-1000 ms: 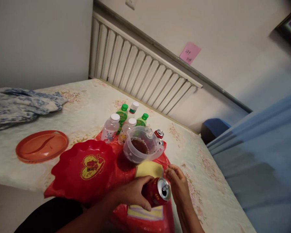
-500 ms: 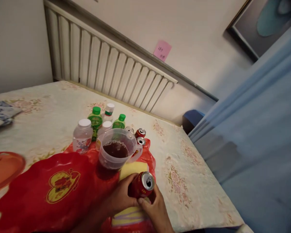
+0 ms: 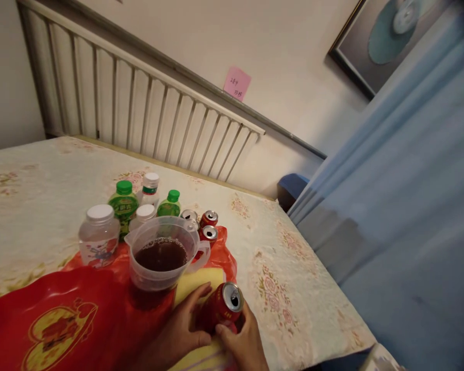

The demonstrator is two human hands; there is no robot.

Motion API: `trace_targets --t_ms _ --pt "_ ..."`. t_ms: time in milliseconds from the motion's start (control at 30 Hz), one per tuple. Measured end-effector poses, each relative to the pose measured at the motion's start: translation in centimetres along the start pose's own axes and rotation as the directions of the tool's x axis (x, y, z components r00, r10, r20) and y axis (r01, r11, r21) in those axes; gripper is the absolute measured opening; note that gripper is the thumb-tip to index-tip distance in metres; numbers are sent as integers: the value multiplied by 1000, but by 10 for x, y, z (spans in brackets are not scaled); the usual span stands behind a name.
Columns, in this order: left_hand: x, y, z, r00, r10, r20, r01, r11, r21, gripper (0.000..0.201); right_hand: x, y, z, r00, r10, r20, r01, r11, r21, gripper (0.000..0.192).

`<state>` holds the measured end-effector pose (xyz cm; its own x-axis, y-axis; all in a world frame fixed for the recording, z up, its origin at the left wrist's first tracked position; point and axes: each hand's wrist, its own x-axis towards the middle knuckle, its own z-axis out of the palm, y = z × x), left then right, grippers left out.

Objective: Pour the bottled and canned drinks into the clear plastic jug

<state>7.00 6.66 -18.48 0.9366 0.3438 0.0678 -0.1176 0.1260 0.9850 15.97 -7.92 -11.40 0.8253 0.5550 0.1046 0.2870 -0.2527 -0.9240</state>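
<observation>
A red soda can (image 3: 216, 308) with its top opened tilts toward the right over a yellow cloth (image 3: 195, 278). My right hand (image 3: 245, 335) grips it from the right, thumb across its lower front. On the other side, my left hand (image 3: 185, 324) is close against the can with thumb and fingers spread; whether it still touches is hard to see. Just beyond stands a clear plastic measuring jug (image 3: 158, 281) holding dark brown liquid, its handle pointing right. Beside the jug are several more opened cans, among them a red can (image 3: 209, 234).
Behind the jug stand a green-capped bottle (image 3: 124, 203), a smaller green bottle (image 3: 169, 203) and white-capped containers such as a clear jar (image 3: 99, 237). A red scalloped tray (image 3: 7, 314) lies at left on red plastic. A blue curtain (image 3: 402, 206) hangs right of the table.
My left hand has loosened from the can, its thumb moving off the front, while the right hand keeps hold. The view has shifted, so the scene sits further left.
</observation>
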Motion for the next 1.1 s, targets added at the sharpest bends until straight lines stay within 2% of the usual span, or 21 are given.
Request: trace_targets --t_ms 100,200,300,400,533,633,767,1100 --pt "2 -4 -8 999 33 -37 -33 999 -2 76 11 11 -12 995 20 -95 -12 997 82 46" --pt "5 -2 -14 998 51 -47 -52 999 -14 61 24 22 -28 980 29 -196 -14 997 81 37" --pt "6 0 -14 1000 21 -15 -22 997 -74 59 40 29 -45 965 13 -262 -9 1000 17 33" --pt "6 -2 -12 999 -4 38 8 994 -112 59 58 35 -58 960 -9 -280 8 1000 -7 29" --pt "7 -10 -12 999 -12 41 16 994 -107 56 86 47 -67 947 -25 -322 30 999 11 34" --pt "7 -13 -12 998 -22 64 28 995 -95 55 108 55 -71 928 -38 -372 30 999 -27 34" --pt "7 -14 -13 994 -55 99 62 995 -74 53 134 62 -71 922 -60 -383 43 998 -53 36" --pt "8 -18 -14 993 -66 96 73 994 -78 54 185 74 -53 922 -98 -375 62 992 -107 38"
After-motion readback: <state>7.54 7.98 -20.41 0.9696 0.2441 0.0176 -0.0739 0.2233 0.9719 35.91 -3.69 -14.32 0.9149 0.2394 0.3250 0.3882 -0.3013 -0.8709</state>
